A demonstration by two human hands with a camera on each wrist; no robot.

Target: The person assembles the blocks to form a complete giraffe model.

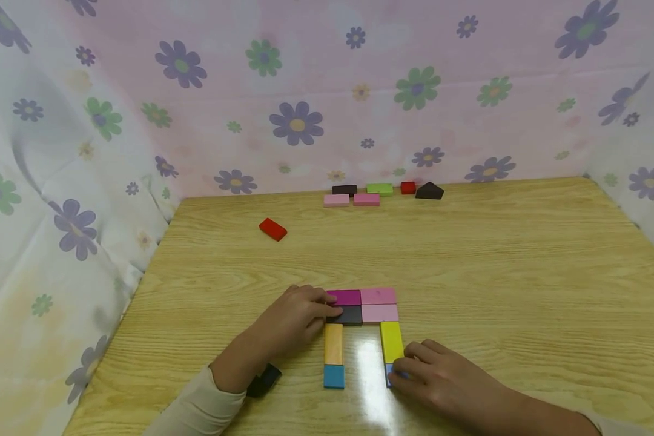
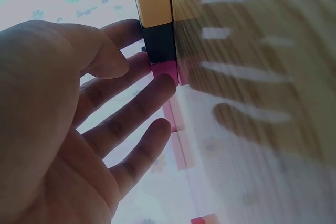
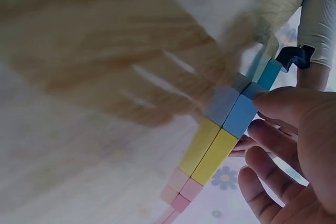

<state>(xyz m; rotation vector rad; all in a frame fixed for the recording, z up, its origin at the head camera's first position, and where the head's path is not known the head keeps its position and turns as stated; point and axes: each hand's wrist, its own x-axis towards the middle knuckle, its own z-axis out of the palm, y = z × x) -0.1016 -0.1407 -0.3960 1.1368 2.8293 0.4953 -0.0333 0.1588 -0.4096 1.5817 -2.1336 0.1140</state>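
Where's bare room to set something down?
A wide patch lies right of the near pink blocks, beyond the right hand; another between the lone red block and left hand. It's crowded where both hands touch blocks, and among the back blocks.

Light wood-grain table (image 1: pixel 523 272), kinda shiny. Red block (image 1: pixel 273 229) chilling at 10 o'clock, black triangle (image 1: pixel 430 192) plus some small blocks (image 1: pixel 366 200) up around 12, and a flat arch of coloured blocks (image 1: pixel 379 312) sitting toward 6.
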